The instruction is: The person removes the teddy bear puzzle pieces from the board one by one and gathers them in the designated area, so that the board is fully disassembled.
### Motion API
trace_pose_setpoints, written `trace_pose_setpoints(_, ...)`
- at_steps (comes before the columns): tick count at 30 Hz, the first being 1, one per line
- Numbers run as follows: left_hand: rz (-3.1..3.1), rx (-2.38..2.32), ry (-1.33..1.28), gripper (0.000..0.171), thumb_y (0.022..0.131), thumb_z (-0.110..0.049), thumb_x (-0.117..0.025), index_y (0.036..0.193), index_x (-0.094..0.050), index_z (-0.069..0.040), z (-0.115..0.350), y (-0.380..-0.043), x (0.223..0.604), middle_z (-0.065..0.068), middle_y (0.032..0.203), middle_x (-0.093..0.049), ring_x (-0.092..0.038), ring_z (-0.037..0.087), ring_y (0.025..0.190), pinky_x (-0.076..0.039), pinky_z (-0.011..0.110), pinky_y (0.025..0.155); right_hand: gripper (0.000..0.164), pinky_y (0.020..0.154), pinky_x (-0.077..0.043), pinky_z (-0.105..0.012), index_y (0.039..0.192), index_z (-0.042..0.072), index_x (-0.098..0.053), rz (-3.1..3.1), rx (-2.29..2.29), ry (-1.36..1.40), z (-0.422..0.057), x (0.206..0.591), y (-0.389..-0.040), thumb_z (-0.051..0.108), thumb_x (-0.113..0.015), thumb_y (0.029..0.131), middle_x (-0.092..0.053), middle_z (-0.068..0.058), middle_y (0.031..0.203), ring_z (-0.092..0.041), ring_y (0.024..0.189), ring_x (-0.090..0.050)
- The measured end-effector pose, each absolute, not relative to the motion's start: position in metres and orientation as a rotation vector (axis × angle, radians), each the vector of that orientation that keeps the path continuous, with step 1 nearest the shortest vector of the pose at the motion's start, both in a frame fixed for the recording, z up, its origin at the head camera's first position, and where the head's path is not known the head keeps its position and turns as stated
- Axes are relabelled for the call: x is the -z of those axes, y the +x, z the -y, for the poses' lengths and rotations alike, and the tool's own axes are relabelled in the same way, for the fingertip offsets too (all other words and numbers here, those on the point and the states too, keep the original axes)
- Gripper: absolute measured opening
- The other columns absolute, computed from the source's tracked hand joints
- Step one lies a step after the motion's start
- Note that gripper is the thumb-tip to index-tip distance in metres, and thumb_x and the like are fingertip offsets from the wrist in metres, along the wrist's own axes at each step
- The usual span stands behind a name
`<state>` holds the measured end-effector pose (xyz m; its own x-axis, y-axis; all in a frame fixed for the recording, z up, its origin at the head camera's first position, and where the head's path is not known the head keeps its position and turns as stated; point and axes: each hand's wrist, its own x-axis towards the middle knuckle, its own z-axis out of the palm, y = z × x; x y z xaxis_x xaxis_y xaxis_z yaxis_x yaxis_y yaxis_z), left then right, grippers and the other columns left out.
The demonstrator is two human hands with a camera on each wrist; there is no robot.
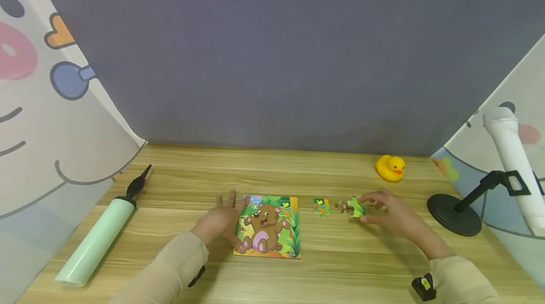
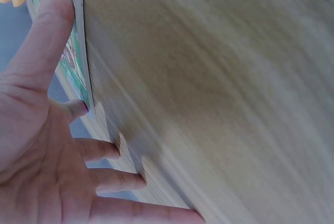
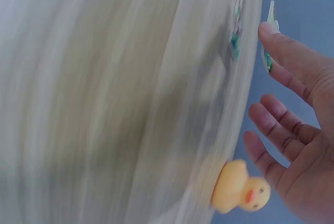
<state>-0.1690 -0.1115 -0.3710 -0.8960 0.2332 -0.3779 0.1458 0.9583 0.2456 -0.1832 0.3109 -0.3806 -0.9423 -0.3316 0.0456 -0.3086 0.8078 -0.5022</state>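
Note:
A square bear jigsaw puzzle (image 1: 268, 228) lies on the table in the head view. My left hand (image 1: 221, 221) rests at its left side, fingers spread. The thumb and index finger touch the puzzle's edge, and the other fingertips reach the table in the left wrist view. My right hand (image 1: 389, 213) pinches a green puzzle piece (image 3: 269, 61) between thumb and index finger, raised above the table. The other fingers of that hand are loosely bent. To its left lie a brown piece (image 1: 343, 207) and a piece with a yellow bird (image 1: 321, 203).
A yellow rubber duck (image 1: 389, 168) sits behind my right hand. A white microphone-like tube on a black stand (image 1: 454, 214) is at the right. The pale green hand pump (image 1: 97, 242) lies at the left. A grey panel (image 1: 281, 58) closes off the back.

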Motion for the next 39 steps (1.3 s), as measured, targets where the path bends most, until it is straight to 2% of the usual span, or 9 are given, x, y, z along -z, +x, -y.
trace_pose_setpoints(9,-2.692,-0.278,0.263,0.131,0.057,-0.039,-0.095,0.162,-0.021,-0.011,0.110,-0.168,0.370,0.033,0.164,-0.008,-0.009,0.064,0.144,-0.043,0.081,0.086,0.044,0.072,-0.052,-0.042,0.116,0.008,-0.071,-2.988,0.748,-0.518,-0.337,0.390,-0.193,0.030,-0.086,0.082,-0.062,-0.013,0.109,-0.026,0.092,-0.060)
trace_pose_setpoints(15,-2.695,-0.278,0.272,0.131,0.057,-0.039,-0.095,0.161,-0.021,-0.010,0.110,-0.168,0.370,0.033,0.164,-0.009,-0.010,0.064,0.144,-0.044,0.080,0.087,0.044,0.078,-0.055,-0.050,0.117,0.006,-0.070,-2.968,0.755,-0.483,-0.346,0.392,-0.195,0.029,-0.086,0.082,-0.062,-0.016,0.111,-0.032,0.096,-0.063)
trace_pose_setpoints(22,-2.701,-0.283,0.278,0.130,0.057,-0.038,-0.095,0.161,-0.022,-0.009,0.111,-0.167,0.370,0.034,0.163,-0.010,-0.010,0.065,0.143,-0.044,0.080,0.087,0.044,0.078,-0.054,-0.048,0.118,0.005,-0.070,-2.942,0.748,-0.473,-0.352,0.396,-0.199,0.028,-0.085,0.083,-0.064,-0.012,0.110,-0.029,0.094,-0.062)
trace_pose_setpoints(26,-2.703,-0.288,0.278,0.130,0.057,-0.039,-0.095,0.161,-0.023,-0.010,0.111,-0.168,0.371,0.034,0.163,-0.010,-0.010,0.065,0.143,-0.043,0.082,0.086,0.045,0.079,-0.054,-0.051,0.119,0.006,-0.070,-2.929,0.743,-0.459,-0.353,0.395,-0.200,0.029,-0.085,0.083,-0.064,-0.014,0.112,-0.030,0.096,-0.062)
trace_pose_setpoints(34,-2.703,-0.297,0.299,0.130,0.057,-0.038,-0.095,0.161,-0.023,-0.008,0.111,-0.169,0.372,0.035,0.163,-0.010,-0.010,0.066,0.143,-0.043,0.081,0.087,0.052,0.078,-0.054,-0.048,0.123,0.002,-0.068,-2.886,0.706,-0.471,-0.352,0.391,-0.203,0.030,-0.085,0.083,-0.065,-0.019,0.115,-0.029,0.095,-0.061)
trace_pose_setpoints(39,-2.701,-0.298,0.287,0.131,0.056,-0.039,-0.096,0.161,-0.022,-0.009,0.112,-0.170,0.372,0.034,0.163,-0.010,-0.010,0.065,0.143,-0.043,0.081,0.087,0.047,0.080,-0.056,-0.054,0.121,0.000,-0.068,-2.918,0.717,-0.511,-0.342,0.383,-0.202,0.025,-0.084,0.085,-0.067,-0.020,0.112,-0.035,0.097,-0.064)
